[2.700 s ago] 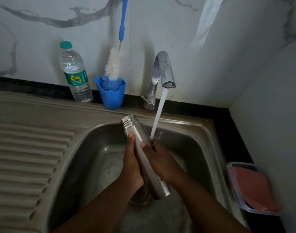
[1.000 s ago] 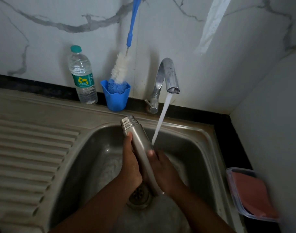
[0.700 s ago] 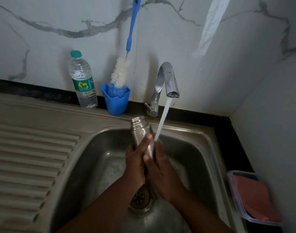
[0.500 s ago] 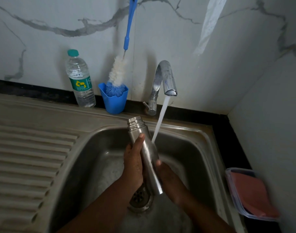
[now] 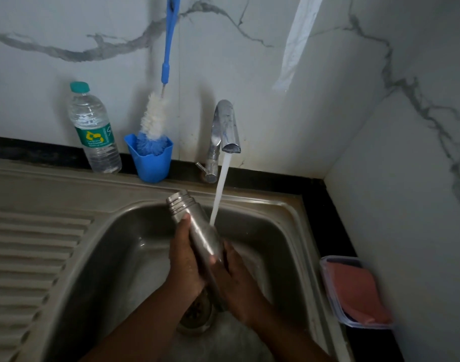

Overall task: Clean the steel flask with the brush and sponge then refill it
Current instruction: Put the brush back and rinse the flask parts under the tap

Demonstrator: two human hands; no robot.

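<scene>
Over the steel sink point(image 5: 288, 212), both hands' grip clasps the tilted steel flask point(image 5: 202, 233) under running tap point(image 5: 225, 126) water; brush point(image 5: 155, 121) stands in a blue cup point(image 5: 150, 163) against the marble wall point(image 5: 249, 61)

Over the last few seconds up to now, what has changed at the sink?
Both hands, left hand and right hand, keep sliding along the tilted steel flask, rubbing it under the tap's stream. The bottle brush stays in its blue cup.
</scene>
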